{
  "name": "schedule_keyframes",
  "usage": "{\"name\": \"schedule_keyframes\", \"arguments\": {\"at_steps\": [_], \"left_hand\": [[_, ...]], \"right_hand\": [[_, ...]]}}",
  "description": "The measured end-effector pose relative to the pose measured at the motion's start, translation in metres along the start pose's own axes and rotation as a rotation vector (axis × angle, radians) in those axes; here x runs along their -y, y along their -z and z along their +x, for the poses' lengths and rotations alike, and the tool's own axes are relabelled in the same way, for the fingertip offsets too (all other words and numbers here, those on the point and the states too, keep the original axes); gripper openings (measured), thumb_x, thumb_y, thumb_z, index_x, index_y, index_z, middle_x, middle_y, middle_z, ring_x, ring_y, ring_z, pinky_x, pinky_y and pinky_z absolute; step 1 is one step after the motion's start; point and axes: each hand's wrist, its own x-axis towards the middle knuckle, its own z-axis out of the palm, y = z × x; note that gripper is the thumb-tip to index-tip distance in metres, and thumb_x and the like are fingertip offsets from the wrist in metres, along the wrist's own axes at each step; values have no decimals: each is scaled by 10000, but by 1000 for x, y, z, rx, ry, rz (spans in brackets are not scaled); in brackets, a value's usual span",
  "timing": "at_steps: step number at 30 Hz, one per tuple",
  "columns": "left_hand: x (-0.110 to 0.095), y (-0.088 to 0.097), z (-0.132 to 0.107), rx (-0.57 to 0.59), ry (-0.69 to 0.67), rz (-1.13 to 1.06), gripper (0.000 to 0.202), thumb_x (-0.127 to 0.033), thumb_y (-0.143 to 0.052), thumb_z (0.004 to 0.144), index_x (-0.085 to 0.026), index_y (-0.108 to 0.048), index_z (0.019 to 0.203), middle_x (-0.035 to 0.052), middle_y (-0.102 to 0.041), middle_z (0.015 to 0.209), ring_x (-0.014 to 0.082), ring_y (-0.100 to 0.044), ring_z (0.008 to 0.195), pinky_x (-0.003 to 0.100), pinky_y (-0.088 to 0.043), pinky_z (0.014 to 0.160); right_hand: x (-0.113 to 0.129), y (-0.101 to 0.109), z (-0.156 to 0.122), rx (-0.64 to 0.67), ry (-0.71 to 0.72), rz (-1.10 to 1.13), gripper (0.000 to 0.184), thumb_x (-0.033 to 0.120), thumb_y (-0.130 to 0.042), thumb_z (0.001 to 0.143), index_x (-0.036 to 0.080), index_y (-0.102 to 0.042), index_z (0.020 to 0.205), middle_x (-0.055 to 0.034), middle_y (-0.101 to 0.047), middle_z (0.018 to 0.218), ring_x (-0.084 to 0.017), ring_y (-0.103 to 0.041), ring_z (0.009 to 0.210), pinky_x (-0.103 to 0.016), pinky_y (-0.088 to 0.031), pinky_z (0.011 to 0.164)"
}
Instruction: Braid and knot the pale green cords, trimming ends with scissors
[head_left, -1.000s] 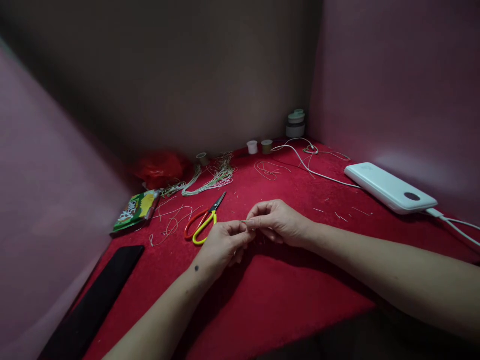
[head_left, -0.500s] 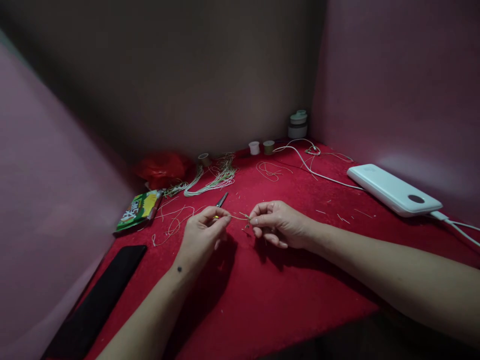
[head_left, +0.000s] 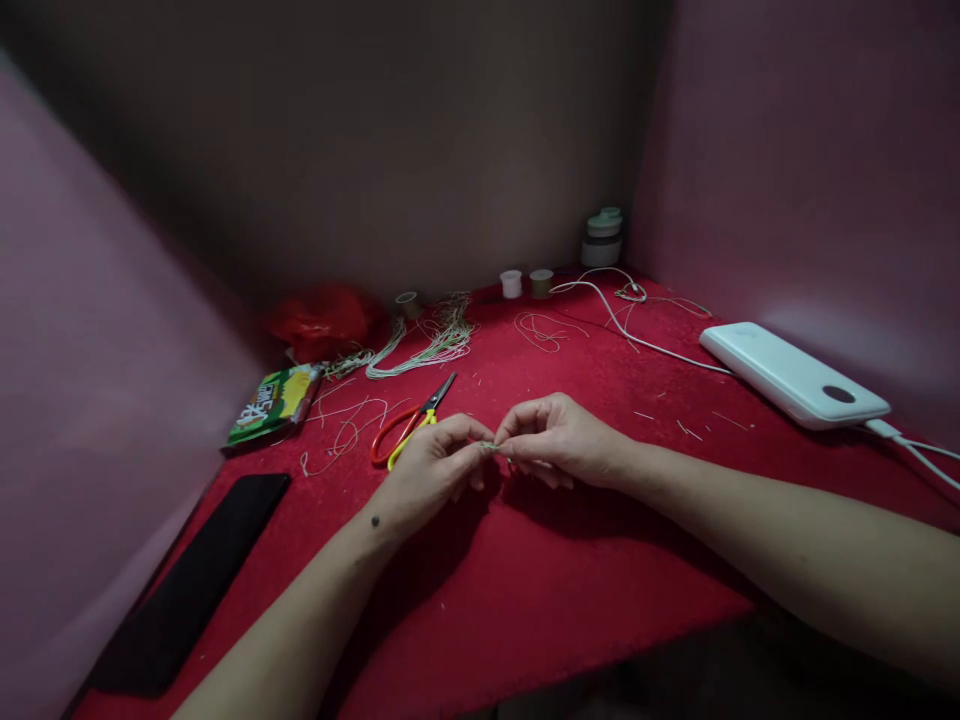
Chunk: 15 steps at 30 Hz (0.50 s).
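Observation:
My left hand (head_left: 441,458) and my right hand (head_left: 553,440) meet above the middle of the red cloth, fingertips nearly touching. Between them is a thin greenish cord (head_left: 489,446), pinched by thumb and forefinger on each side. Most of the cord is hidden by the fingers, so its knots cannot be made out. Just behind my left hand lies a pair of scissors (head_left: 427,404) with one red and one yellow handle, partly covered by that hand. Loose thread (head_left: 346,440) lies curled on the cloth to the left.
At the back are a cord bundle (head_left: 420,362), a white spool (head_left: 511,285), an olive spool (head_left: 541,284), a lidded container (head_left: 602,238) and a red bag (head_left: 319,318). A green packet (head_left: 274,400) and a black case (head_left: 199,580) lie left. A white power bank (head_left: 795,375) with cables lies right.
My left hand has moved right, up against my right hand, closing the stretch of cord that showed between them. More of the scissors, including the handles, is now uncovered.

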Motion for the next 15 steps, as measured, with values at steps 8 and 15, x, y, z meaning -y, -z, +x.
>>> {"name": "schedule_keyframes", "arguments": {"at_steps": [8,15], "left_hand": [[4,6,-8,-369,-550,487,133,-180,-557,848,-184,-680,898,8,-661,694,107,-590,584,220,-463,606],[5,8,-8,-331,-713,682,134,-129,-545,853,-185,-665,876,28,-692,779,114,-644,688,188,-479,633]], "right_hand": [[-2,-3,5,-177,-55,-174,101,90,-536,757,157,-523,683,55,-543,503,-33,-413,279,-137,-263,240],[-4,6,7,-205,-45,48,143,208,-567,791,160,-516,665,30,-553,498,-39,-392,282,-154,-256,247]]}}
